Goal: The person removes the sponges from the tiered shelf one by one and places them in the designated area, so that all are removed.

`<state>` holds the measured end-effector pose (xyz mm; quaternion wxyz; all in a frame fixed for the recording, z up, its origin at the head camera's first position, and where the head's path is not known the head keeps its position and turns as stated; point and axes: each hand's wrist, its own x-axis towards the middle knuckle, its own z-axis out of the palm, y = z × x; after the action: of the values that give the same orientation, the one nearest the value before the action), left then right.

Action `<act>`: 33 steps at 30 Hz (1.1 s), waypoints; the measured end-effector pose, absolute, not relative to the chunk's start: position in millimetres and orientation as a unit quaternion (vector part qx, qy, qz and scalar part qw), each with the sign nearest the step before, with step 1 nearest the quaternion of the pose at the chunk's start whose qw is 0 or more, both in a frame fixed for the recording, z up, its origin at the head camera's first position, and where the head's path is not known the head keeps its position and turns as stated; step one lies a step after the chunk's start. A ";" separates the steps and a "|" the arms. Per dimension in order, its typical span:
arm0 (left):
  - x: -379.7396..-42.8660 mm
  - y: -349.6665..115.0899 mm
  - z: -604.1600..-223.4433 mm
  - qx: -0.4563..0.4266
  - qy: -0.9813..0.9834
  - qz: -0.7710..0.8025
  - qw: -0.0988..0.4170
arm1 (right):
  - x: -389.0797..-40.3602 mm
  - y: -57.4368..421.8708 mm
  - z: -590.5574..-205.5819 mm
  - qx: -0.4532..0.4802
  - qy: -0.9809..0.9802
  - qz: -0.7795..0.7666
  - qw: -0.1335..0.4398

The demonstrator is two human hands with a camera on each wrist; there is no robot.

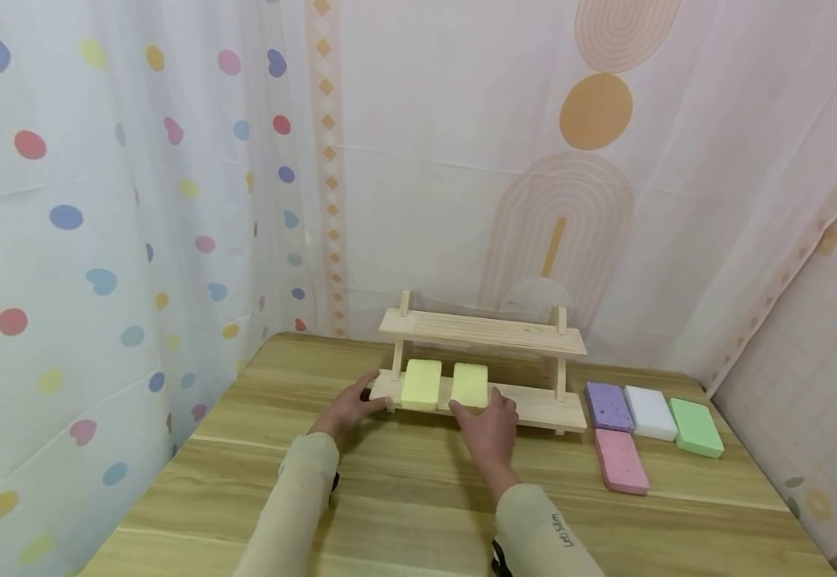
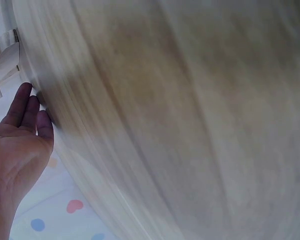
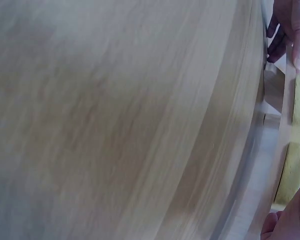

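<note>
Two yellow sponges lie on the lower board of a small two-tier wooden shelf [image 1: 551, 407]. My right hand [image 1: 489, 429] holds the right yellow sponge [image 1: 470, 385] at its near end, thumb on the left side and fingers on the right. The left yellow sponge [image 1: 422, 383] lies a small gap away. At the shelf's left end is my left hand [image 1: 349, 409], its thumb touching the front edge of the lower board. In the left wrist view the left hand's fingers [image 2: 19, 107] look extended, with nothing in them. The right hand's fingers are mostly hidden in the right wrist view.
Right of the shelf, a purple sponge [image 1: 609, 406], a white sponge [image 1: 650, 413] and a green sponge [image 1: 696, 427] lie in a row on the wooden table [image 1: 404, 497]. A pink sponge [image 1: 620, 461] lies in front of the purple one. Patterned curtains [image 1: 418, 208] hang behind the table.
</note>
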<state>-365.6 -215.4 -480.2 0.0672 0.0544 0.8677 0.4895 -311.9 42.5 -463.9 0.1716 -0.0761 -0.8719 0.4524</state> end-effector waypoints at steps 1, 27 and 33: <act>-365.2 -215.1 -480.3 0.052 0.866 0.492 0.068 | -312.0 41.0 -464.0 -0.079 -0.873 0.450 0.174; -364.1 -212.4 -477.8 0.052 0.875 0.478 0.062 | -321.6 32.3 -467.5 -0.126 -0.887 0.409 0.173; -363.8 -214.4 -479.3 0.049 0.874 0.480 0.062 | -321.0 31.5 -467.0 -0.122 -0.889 0.406 0.172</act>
<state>-363.8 -214.4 -479.3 0.0622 0.0489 0.8737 0.4801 -321.0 31.5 -467.0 0.1715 -0.1224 -0.8894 0.4056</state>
